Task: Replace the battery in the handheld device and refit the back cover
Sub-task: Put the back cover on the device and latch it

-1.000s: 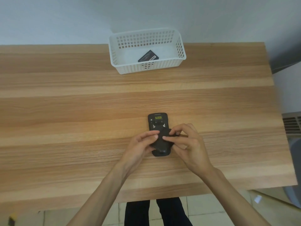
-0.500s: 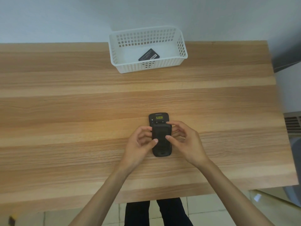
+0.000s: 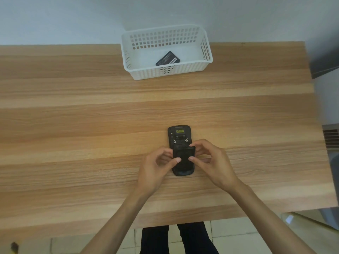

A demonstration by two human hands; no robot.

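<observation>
A black handheld device [image 3: 179, 133] lies face down on the wooden table [image 3: 91, 125], its top end with a yellow label and two small latches showing. The black back cover [image 3: 184, 163] sits over its lower half, its top edge slightly raised. My left hand [image 3: 156, 169] pinches the cover's left side, thumb on top. My right hand [image 3: 211, 162] grips its right side, thumb on top. A black battery [image 3: 167, 59] lies in the white basket [image 3: 207, 52] at the back.
The white perforated basket stands at the table's far edge by the wall. The near table edge runs just below my forearms, with tiled floor and my legs [image 3: 176, 239] beneath. A grey unit [image 3: 331, 138] stands off the right edge.
Both hands have shifted on the cover from its upper part to its sides; the cover now lies lower on the device, uncovering the two latches.
</observation>
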